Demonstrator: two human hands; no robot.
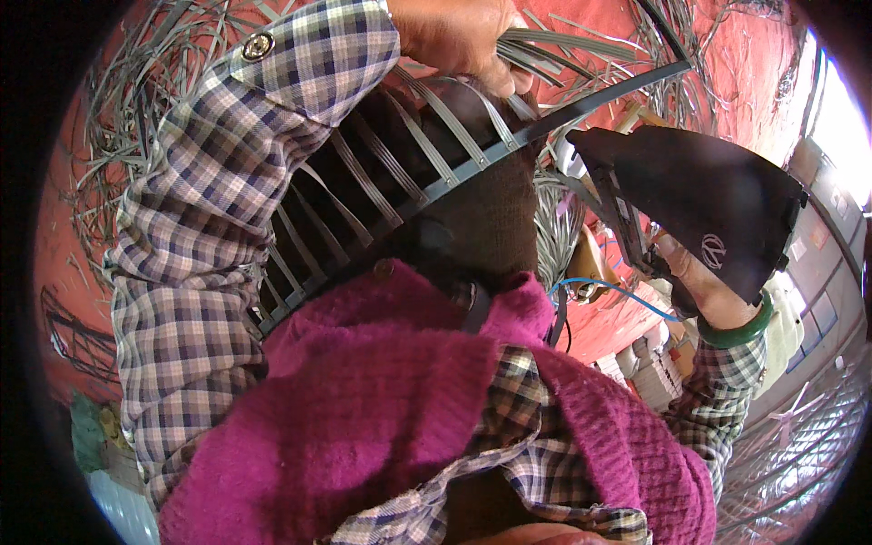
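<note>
Across my dark-trousered lap lies a dark metal frame (454, 177), tilted up to the right, with flat grey strips (386, 173) wrapped at intervals over its bar. At the frame's far side my left hand (463, 41) is closed, fingers curled around a bundle of grey strips (572, 44) that trails off to the right. My right hand (695, 277), out to the right, grips a black power tool (699, 195), which resembles a staple gun. Its wide body hides part of the hand. The tool's nose points towards the frame's right part, apart from it.
Loose grey strips (163, 73) are heaped on the red floor (77, 227) at the far left, with more beyond the frame. A blue hose (622, 289) curves below the tool. A brown item (590, 259) lies beside my right knee; stacked pieces (649, 372) sit lower right.
</note>
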